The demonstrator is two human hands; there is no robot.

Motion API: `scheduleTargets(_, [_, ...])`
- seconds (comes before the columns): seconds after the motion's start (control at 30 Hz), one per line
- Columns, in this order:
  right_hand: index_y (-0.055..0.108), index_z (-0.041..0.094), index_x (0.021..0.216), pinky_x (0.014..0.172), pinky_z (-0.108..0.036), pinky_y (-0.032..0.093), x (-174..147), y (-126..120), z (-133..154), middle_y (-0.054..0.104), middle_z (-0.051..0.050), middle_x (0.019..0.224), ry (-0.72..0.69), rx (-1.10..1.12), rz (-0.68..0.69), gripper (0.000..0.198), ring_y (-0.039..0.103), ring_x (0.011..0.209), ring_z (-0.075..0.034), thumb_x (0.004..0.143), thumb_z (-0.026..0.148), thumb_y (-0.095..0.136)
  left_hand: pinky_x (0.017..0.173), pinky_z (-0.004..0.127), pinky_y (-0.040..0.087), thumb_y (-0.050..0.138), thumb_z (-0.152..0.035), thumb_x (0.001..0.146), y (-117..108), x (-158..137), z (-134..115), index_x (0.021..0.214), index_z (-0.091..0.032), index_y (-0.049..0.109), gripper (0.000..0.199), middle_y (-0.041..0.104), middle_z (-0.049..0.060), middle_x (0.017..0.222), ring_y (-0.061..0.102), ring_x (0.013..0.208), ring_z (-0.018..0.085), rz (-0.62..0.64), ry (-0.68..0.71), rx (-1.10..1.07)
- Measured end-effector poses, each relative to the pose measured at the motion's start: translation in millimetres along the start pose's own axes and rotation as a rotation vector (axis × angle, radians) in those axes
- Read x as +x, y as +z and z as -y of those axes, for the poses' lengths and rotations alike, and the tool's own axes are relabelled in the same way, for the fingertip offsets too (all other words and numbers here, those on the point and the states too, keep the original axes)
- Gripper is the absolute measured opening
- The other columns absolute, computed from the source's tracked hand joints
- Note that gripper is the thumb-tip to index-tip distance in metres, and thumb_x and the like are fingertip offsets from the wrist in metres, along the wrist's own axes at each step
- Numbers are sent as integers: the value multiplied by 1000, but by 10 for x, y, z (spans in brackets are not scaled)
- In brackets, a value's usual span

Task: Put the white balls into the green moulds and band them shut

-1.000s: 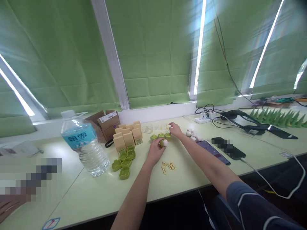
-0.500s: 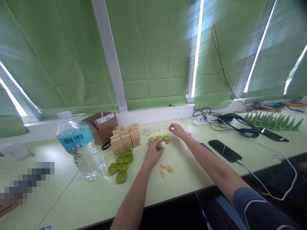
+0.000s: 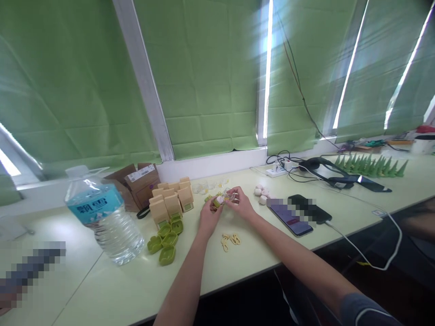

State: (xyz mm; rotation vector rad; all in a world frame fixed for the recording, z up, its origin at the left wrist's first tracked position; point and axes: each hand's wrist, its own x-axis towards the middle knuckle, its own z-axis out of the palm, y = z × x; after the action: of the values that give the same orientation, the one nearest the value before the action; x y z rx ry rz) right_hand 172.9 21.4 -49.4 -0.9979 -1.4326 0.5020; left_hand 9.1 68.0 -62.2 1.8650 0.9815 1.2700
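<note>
My left hand (image 3: 208, 218) is closed round a small green piece (image 3: 216, 204) with a whitish-pink lump on top. Against it, my right hand (image 3: 243, 206) pinches a small clear plastic piece (image 3: 229, 196) with some yellow in it. The two pieces meet or nearly meet; fingers hide the contact. Behind my hands, other small green pieces (image 3: 208, 198) are mostly covered. A row of clear pieces (image 3: 210, 185) lies farther back. Several pale yellow clips (image 3: 234, 239) lie on the table in front of my hands. Whitish-pink lumps (image 3: 263, 199) sit to the right.
Green cups (image 3: 167, 256) and upright beige pieces (image 3: 159, 211) stand left, beside a cardboard box (image 3: 144, 185) and a large water bottle (image 3: 108, 217). Two phones (image 3: 292, 219), cables, a black headset (image 3: 335, 181) and green spiky pieces (image 3: 374, 166) lie right.
My right hand has come back from the clear row to my left hand, bringing a clear piece. The whitish-pink lumps and a phone are now uncovered. The view has shifted slightly.
</note>
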Motion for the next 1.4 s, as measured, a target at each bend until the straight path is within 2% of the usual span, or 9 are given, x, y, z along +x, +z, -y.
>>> scheduleTargets(0.07, [44,22,108,64,-26,54,-23,-12,51,56,-9,120,-13,-34,24,40,61,95,-17,80,42,64,77,29,51,67,-40,78,-13,20,1,122,-15,59,52,67,8,98,62,81,15,-41,-23,-8])
scheduleTargets(0.13, [43,22,113,59,-23,52,-24,-56,73,56,-9,119,-31,-82,20,45,59,96,-18,79,42,65,77,29,51,67,-43,78,-21,42,12,123,-14,58,54,66,8,98,61,81,15,-86,-43,-18])
scheduleTargets(0.27, [39,24,125,58,-22,51,6,-152,34,59,-9,118,-11,-152,1,58,59,97,-18,77,40,66,73,27,51,66,-48,77,-21,76,41,124,-14,55,59,66,8,96,60,77,14,-161,-99,-103])
scheduleTargets(0.37, [40,24,128,63,-24,51,22,-193,-4,61,-8,117,11,-203,59,62,60,97,-19,75,39,68,73,26,51,67,-48,77,-17,72,31,125,-15,53,60,66,8,98,60,78,13,-170,-81,-157])
scheduleTargets(0.5, [45,26,129,74,-28,51,16,-215,14,65,-5,110,8,-252,158,62,61,94,-18,75,39,71,76,27,51,68,-44,78,-13,37,-13,127,-17,52,58,65,10,108,62,85,14,-96,-24,-153])
scheduleTargets(0.67, [46,26,128,84,-31,47,5,-235,42,66,-2,105,28,-283,166,55,61,89,-16,80,41,67,79,28,51,68,-31,79,-5,11,2,127,-20,56,50,62,10,115,60,88,15,9,31,-52])
scheduleTargets(0.93, [51,24,123,80,-29,45,8,-241,13,64,-1,93,52,-311,170,47,60,82,-15,83,44,63,78,30,51,66,-15,74,0,-16,-7,122,-22,62,49,58,9,115,58,84,14,76,62,23])
scheduleTargets(1.2, [57,23,117,76,-28,45,14,-241,-17,65,-1,95,65,-314,184,41,58,77,-14,83,45,62,82,32,50,68,-16,74,-3,-50,-60,123,-25,63,50,59,7,113,57,81,14,130,101,85])
scheduleTargets(1.4, [60,22,111,74,-28,45,16,-243,-55,66,-2,93,84,-328,202,35,57,75,-14,84,45,61,78,30,50,70,-15,73,-2,-70,-108,122,-25,64,50,60,6,114,57,79,13,158,88,94])
